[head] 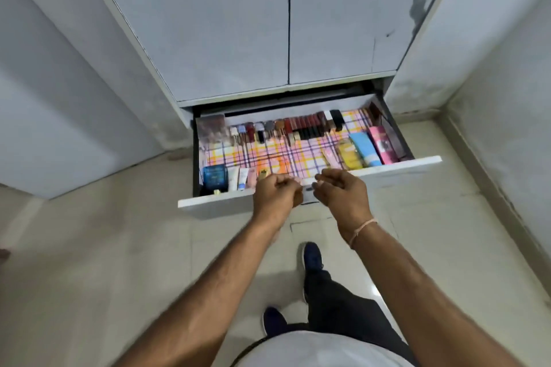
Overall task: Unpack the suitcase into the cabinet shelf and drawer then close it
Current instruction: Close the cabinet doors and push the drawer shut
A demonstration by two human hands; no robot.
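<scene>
Nearest the lens, at six o'clock, a white shirt hem (322,348) and a dark trouser leg (343,304) show above two dark blue shoes (312,258) on the pale tiled floor (119,262). Both bare forearms reach up toward twelve o'clock and meet over the front edge of the pulled-out white drawer (411,164) of the tall pale grey cabinet (238,24), whose two doors stand closed above it. The left hand (275,197) has its fingers curled in at the drawer's front panel, and the right hand (343,195), with a thin pinkish thread band (362,231) at its wrist, curls likewise just beside it at three o'clock; the two are close but apart, and motion blur hides whether either grips the panel or anything small. Inside the drawer a pink, yellow and purple checked liner (286,152) covers the bottom. Along the back wall, at twelve o'clock, a row of lipsticks and small cosmetic bottles (298,126) is lined up. At three o'clock lie a yellow packet (348,153), a light blue tube (365,147) and a pink box (381,144) side by side. At nine o'clock, against the front panel, a blue square box (215,177) sits next to small white and pink tubes (243,178). No suitcase is in view.
</scene>
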